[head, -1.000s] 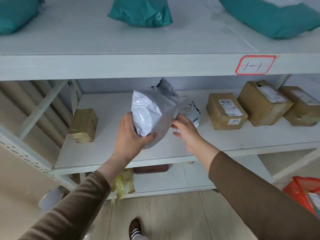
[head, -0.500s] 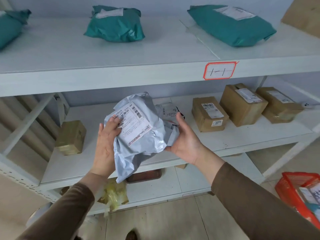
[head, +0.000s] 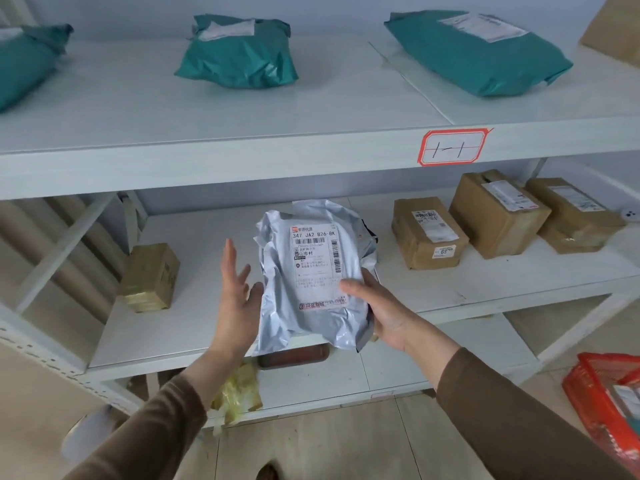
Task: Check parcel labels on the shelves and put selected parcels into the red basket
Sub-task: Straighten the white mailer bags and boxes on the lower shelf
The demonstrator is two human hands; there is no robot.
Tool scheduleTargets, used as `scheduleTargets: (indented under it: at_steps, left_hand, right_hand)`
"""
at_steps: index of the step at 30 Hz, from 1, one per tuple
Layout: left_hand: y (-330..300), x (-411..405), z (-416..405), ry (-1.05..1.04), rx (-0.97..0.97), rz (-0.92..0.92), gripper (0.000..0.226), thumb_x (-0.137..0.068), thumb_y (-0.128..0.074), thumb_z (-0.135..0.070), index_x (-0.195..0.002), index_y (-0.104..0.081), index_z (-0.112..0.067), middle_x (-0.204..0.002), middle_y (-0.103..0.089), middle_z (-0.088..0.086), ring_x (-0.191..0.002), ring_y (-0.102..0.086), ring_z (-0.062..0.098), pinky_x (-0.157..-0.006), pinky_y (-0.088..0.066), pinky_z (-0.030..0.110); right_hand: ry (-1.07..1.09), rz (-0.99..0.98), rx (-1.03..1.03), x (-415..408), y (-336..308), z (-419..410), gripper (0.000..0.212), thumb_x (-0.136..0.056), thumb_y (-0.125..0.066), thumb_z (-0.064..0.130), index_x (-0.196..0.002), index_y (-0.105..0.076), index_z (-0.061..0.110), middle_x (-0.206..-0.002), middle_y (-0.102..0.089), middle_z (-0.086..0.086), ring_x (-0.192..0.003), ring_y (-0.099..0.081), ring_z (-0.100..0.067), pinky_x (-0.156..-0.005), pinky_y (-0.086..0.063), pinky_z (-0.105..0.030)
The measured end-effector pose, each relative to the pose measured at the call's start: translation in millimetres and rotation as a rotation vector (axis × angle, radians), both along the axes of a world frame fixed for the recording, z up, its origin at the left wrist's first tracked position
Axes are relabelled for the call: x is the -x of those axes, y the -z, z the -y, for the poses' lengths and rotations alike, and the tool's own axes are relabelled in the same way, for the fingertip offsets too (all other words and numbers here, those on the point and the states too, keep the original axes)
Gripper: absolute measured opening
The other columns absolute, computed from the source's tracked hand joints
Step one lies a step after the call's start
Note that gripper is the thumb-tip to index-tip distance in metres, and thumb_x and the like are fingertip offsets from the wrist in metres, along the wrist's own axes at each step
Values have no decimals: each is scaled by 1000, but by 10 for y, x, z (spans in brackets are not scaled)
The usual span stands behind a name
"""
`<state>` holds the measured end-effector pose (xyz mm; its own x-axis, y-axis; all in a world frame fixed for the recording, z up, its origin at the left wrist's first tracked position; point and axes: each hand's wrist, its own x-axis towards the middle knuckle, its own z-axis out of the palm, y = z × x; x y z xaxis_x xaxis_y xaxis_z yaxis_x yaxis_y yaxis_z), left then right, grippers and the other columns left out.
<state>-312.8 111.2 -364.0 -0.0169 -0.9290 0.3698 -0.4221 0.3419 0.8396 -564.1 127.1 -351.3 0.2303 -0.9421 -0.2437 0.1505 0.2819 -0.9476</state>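
Before a white, matte shelving unit (head: 242, 157), a person in brown sleeves holds up a grey plastic parcel (head: 311, 271), a crinkled, glossy mailer bag with a white printed shipping label (head: 315, 265) facing the camera. It is held upright in the air in front of the middle shelf. For the right hand (head: 377, 310), the grip is closed on the parcel's lower right edge, thumb pressed on the front over the label's corner and fingers curled behind. Just left of the parcel, the left hand (head: 239, 292) is open, fingers straight and spread, palm turned toward the bag; whether its thumb touches the plastic cannot be told.

On the top shelf lie three teal plastic mailer bags (head: 239, 53), soft and wrinkled, two of them with visible white labels. A red-bordered tag (head: 453, 147) with handwritten marks is stuck on that shelf's front edge. To the right on the middle shelf sit three brown cardboard boxes (head: 427, 233), taped and labelled, close together. A smaller box wrapped in yellowish tape (head: 150, 277) sits to the left. At the lower right, on the pale floor, stands the red basket (head: 602, 410), a plastic mesh one, partly cut off by the frame edge, with something labelled inside.
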Motion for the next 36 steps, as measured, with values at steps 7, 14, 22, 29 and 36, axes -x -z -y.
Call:
scheduleTargets:
  at_steps: [7, 14, 22, 29, 36]
  left_hand:
    - [214, -138, -88, 250, -807, -747, 54, -101, -62, -46, -148, -50, -22, -147, -61, 14, -126, -66, 31, -104, -55, 47]
    - [273, -496, 329, 92, -817, -968, 28, -102, -53, 3, -127, -59, -9, -138, -67, 19, -109, -72, 33, -77, -66, 37]
    - [402, -852, 1206, 120, -869, -797, 24, -101, -55, 3, -122, -61, -7, -126, -72, 15, -94, -76, 25, -71, -64, 31]
    - [621, -936, 1734, 119, -971, -527, 29, -94, -72, -13, -121, -64, -19, -122, -75, 5, -115, -70, 29, -109, -52, 49]
    - [718, -1035, 1791, 238, -954, -419, 81, -82, -84, -48, -149, -49, -20, -145, -64, 4, -127, -64, 29, -105, -54, 42]
  right_hand:
    - [48, -260, -141, -419, 260, 240, 70, -79, -80, 54, -130, -44, 23, -117, -73, 0, -102, -73, -20, -83, -60, -41]
    - [99, -191, -134, -1040, 387, 740, 44, -86, -75, 47, -115, -71, 14, -112, -78, -10, -99, -74, -26, -77, -57, -33]
    - [273, -303, -195, -1487, 545, 1441, 23, -96, -65, 25, -117, -68, 17, -106, -73, -7, -74, -63, -18, -54, -44, -24]
    - [344, -512, -143, -1609, 680, 1792, 30, -94, -51, 13, -121, -63, 11, -98, -66, -11, -63, -50, -16, -54, -39, -27]
    - [397, -649, -86, -1619, 901, 1844, 36, -96, -49, 25, -129, -59, 16, -117, -70, -15, -77, -61, -23, -69, -54, -37]
